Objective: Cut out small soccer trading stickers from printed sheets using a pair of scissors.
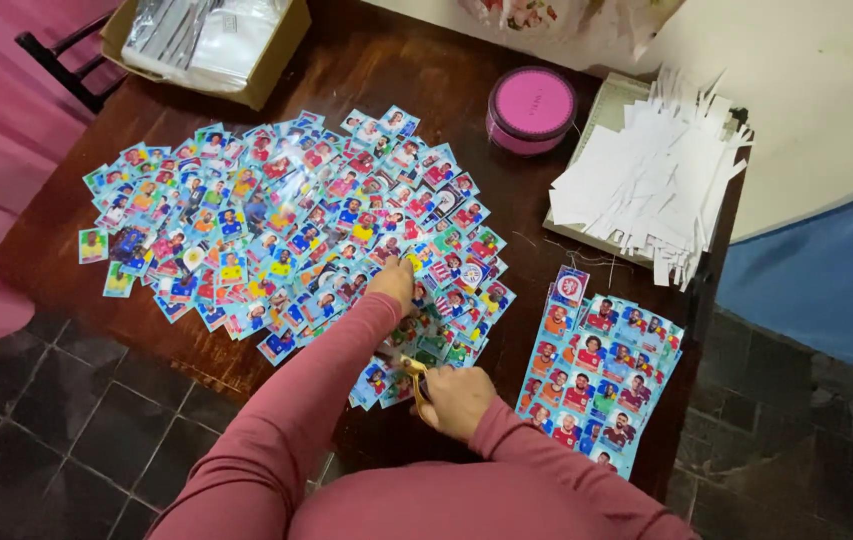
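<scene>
A wide heap of small colourful portrait stickers (276, 220) covers the dark wooden table (366, 70). My left hand (393, 283) reaches into the heap's near right edge and rests on the stickers, fingers bent down among them. My right hand (454, 398) sits near the table's front edge, closed round the yellow handles of a pair of scissors (412, 372). An uncut sheet of the same stickers (596, 368) lies to the right of that hand. Both arms wear pink sleeves.
A round pink tin (530, 108) stands at the back. A pile of white paper strips (651, 180) lies on a cutting board at the back right. A cardboard box (208, 42) with plastic-wrapped packs sits at the back left, beside a dark chair (66, 62). Dark floor tiles lie below.
</scene>
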